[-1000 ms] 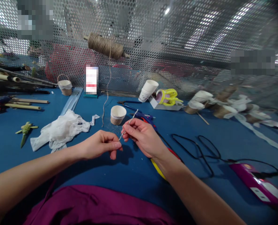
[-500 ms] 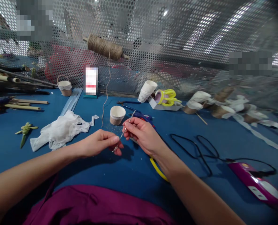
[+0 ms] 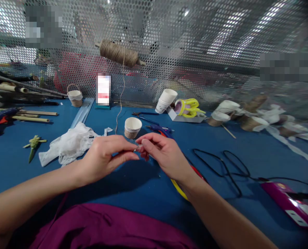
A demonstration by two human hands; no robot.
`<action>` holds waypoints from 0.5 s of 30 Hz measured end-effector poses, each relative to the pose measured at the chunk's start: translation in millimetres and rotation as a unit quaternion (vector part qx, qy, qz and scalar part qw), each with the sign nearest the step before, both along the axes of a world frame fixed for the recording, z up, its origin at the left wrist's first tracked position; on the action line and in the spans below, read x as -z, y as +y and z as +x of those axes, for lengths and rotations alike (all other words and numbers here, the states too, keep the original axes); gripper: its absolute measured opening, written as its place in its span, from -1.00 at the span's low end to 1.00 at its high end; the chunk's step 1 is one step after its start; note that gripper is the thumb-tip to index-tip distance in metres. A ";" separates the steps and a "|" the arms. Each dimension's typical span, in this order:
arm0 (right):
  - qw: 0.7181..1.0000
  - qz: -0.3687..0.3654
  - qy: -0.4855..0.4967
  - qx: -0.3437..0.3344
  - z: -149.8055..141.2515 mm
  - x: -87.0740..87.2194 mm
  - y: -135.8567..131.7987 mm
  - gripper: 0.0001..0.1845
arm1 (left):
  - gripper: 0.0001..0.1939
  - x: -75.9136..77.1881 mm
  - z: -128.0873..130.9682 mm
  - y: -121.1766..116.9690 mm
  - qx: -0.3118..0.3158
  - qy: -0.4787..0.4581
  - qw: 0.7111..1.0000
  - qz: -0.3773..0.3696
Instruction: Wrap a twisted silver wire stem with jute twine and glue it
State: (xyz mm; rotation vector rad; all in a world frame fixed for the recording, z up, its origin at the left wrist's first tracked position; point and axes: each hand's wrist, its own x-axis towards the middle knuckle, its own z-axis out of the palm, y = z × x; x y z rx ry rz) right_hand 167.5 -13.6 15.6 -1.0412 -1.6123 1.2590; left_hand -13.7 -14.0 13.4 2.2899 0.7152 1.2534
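Note:
Over the middle of the blue table my left hand (image 3: 109,154) and my right hand (image 3: 161,152) meet at the fingertips. Between them is a thin, twisted silvery strand (image 3: 136,149), mostly covered by fingers. My right thumb and fingers pinch it. My left fingertips close in on its left end, the thumb slightly lower than the index finger. Just behind the hands stands a small paper cup (image 3: 133,128) wrapped in twine with a white band. A blue glue gun (image 3: 160,129) lies behind my right hand, and yellow-handled pliers (image 3: 178,188) are partly under my right forearm.
White lace (image 3: 71,143) lies left, near a green woven figure (image 3: 34,143). Behind are a twine spool (image 3: 119,53), a handled cup (image 3: 75,98), a phone (image 3: 103,89), stacked cups (image 3: 165,100) and yellow scissors (image 3: 190,107). A purple power strip (image 3: 289,204) with black cable is right.
My hands have come together, and the strand that stretched visibly between them is now mostly hidden in my fingers. My left hand has turned, its fingers straighter. The view has shifted slightly.

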 end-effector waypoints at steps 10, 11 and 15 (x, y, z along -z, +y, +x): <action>0.999 0.034 0.002 0.003 -5.7 -3.6 -5.3 -0.95 | -0.89 6.5 10.2 1.7 0.086 -0.089 0.897 -0.425; 0.999 0.039 0.004 0.004 -5.6 -2.9 -4.4 -0.94 | -0.90 6.8 10.5 1.5 0.084 -0.090 0.895 -0.429; 0.999 0.043 0.010 0.002 -4.7 -0.7 -1.8 -0.92 | -0.86 10.5 11.2 1.6 0.100 -0.105 0.878 -0.456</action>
